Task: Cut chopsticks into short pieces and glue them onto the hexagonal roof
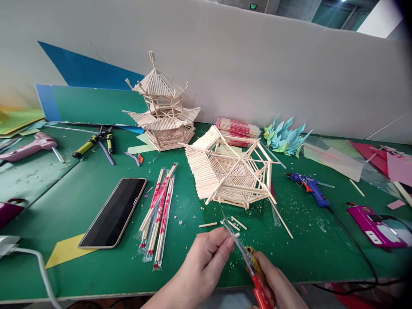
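My left hand [210, 253] is closed in a pinch at the front edge of the table. A short pale end of a wooden stick [237, 235] shows at its fingertips, beside the metal blades. My right hand [270, 277] is wrapped around shears [262, 292] with red and yellow handles, the blades pointing away from me. Short cut stick pieces [208, 225] lie just beyond the hands. Behind them stands a partly roofed wooden stick frame [236, 171] with six-sided latticework. Farther back is a two-tiered stick pagoda [162, 107].
Wrapped chopsticks [161, 210] and a phone [114, 214] lie left of my hands. A blue glue gun [310, 189] with a cord lies at right. Pliers [96, 141], a pink glue gun [30, 148], a chopstick bundle [238, 128] and blue paper foliage [286, 136] are farther back.
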`<state>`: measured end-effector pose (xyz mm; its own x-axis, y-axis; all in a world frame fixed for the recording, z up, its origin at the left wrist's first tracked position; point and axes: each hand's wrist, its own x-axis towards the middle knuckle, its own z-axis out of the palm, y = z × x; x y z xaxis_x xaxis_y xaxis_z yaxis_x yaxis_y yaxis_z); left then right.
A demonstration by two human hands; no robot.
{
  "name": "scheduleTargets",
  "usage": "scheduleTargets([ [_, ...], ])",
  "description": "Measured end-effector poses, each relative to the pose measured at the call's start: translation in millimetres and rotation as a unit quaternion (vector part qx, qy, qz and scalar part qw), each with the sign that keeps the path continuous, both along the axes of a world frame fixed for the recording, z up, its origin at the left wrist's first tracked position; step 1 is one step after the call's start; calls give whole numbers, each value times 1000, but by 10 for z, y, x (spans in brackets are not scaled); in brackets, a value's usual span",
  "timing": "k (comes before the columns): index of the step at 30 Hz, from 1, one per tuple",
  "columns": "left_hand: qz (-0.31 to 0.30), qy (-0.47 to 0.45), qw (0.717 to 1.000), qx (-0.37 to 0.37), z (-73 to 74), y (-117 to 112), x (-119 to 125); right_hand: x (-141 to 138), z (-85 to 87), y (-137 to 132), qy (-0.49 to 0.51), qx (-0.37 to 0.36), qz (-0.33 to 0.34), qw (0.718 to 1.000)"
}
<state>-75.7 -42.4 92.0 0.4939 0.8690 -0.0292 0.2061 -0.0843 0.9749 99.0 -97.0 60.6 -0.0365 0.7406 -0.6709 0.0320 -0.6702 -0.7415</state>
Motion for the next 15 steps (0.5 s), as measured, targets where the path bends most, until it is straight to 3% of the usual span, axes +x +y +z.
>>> scheduleTargets([
  [3,-2,-25,999,-19,16,-5,-13,-35,37,71,49,-69,-60,995],
  [7,11,-88,990,-110,-9,-3,-33,-24,68,89,15,-33,-44,998],
  [11,-5,-212,937,-278,-91,-13,-56,-12,35,102,-21,-23,22,999],
  [15,-22,-319,879,-354,-86,-34,-49,-37,38,105,15,-47,-28,998],
])
